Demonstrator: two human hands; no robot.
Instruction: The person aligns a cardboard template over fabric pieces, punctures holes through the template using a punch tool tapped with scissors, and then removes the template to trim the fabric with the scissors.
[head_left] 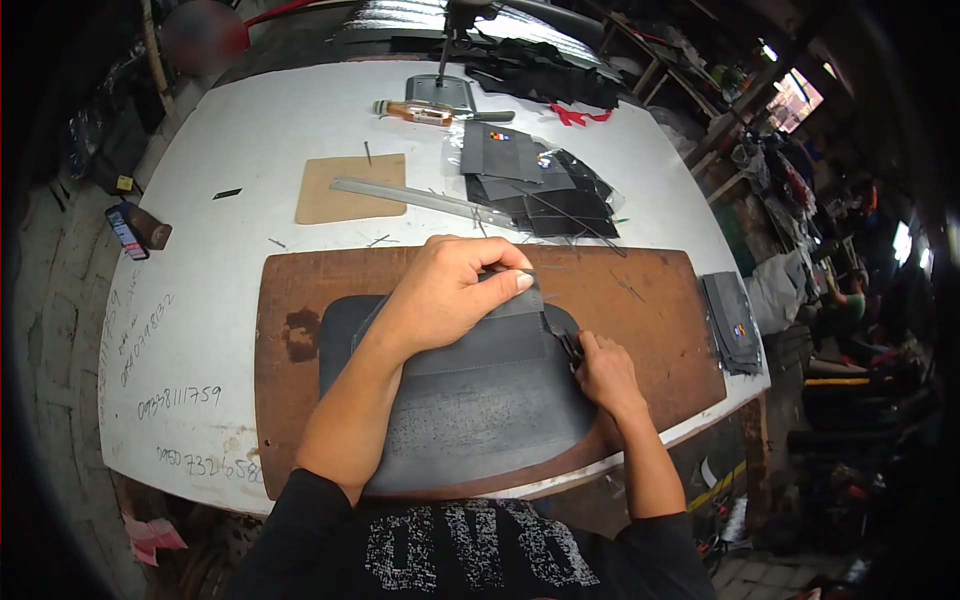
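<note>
My left hand (pixel 465 287) pinches the upper edge of a dark grey stitched piece (pixel 480 345). That piece lies over a larger black sheet (pixel 480 410) on a brown board (pixel 650 330). My right hand (pixel 607 372) is closed around a dark tool, which looks like scissors (pixel 567 345). The tool's tip is beside the right edge of the stitched piece. Fingers partly hide its handles.
Beyond the board are a metal ruler (pixel 420 198), a tan sheet (pixel 350 188), dark pieces in plastic (pixel 540 180) and a bottle (pixel 415 112). More dark pieces (pixel 731 325) lie at the right table edge. A phone (pixel 127 232) is at the left edge. Another person (pixel 853 305) is far right.
</note>
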